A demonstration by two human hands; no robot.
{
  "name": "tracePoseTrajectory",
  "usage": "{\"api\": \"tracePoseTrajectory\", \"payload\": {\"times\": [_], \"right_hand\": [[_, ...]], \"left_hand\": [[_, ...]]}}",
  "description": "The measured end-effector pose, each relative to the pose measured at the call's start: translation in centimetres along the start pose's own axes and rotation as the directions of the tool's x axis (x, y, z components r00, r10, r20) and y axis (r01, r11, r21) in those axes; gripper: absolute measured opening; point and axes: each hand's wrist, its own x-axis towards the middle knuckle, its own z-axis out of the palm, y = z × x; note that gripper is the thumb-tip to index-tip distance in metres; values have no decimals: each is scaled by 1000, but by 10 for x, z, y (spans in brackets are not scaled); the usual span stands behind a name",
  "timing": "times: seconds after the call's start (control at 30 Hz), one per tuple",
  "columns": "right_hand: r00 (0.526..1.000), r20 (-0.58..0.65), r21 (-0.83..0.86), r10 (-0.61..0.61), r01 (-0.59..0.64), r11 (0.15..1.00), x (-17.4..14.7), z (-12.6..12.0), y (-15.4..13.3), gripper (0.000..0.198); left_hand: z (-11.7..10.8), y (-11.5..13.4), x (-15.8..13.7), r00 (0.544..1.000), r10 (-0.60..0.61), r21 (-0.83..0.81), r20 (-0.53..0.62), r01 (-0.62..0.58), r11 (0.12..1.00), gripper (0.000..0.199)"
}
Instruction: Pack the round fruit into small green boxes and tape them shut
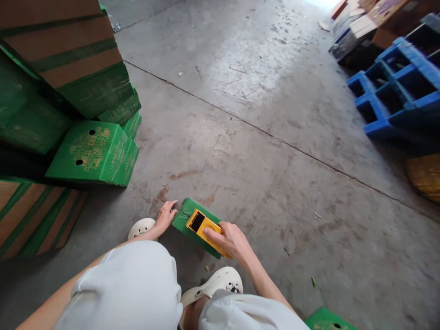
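A small green box (183,205) stands on the concrete floor in front of my feet. My right hand (231,238) is wrapped round a yellow hand tool (205,228) with a dark rectangular window at its far end. The tool lies over the top of the green box; its exact kind cannot be made out. At the box's left end is my left hand (167,214), its thumb and fingers apart. The fingertips come right up to the box corner, and whether they touch it is unclear.
Green and brown cartons (79,59) are stacked at the left, with a green carton (92,151) jutting out. Blue plastic pallets (398,87) stand at the right, cardboard boxes (388,23) behind them. Another green box (326,318) shows at the bottom edge.
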Motion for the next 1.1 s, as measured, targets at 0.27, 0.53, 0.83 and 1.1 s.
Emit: {"api": "tracePoseTrajectory", "payload": {"times": [0.27, 0.53, 0.83, 1.1], "right_hand": [[1000, 13, -24, -23, 23, 999, 6, 2, 3, 55], [1000, 8, -15, -11, 11, 1000, 1, 0, 0, 55], [999, 17, 4, -41, 41, 999, 3, 4, 6, 58], [997, 34, 40, -68, 67, 997, -17, 1, 33, 65]], "left_hand": [[3, 12, -18, 931, -99, -182, 352, 172, 968, 67], [-8, 38, -2, 955, -81, 82, 284, 60, 995, 69], [-28, 90, -43, 501, 461, 337, 732, -855, 394, 105], [-13, 81, -40, 471, 495, 523, 730, -851, 39, 113]]}}
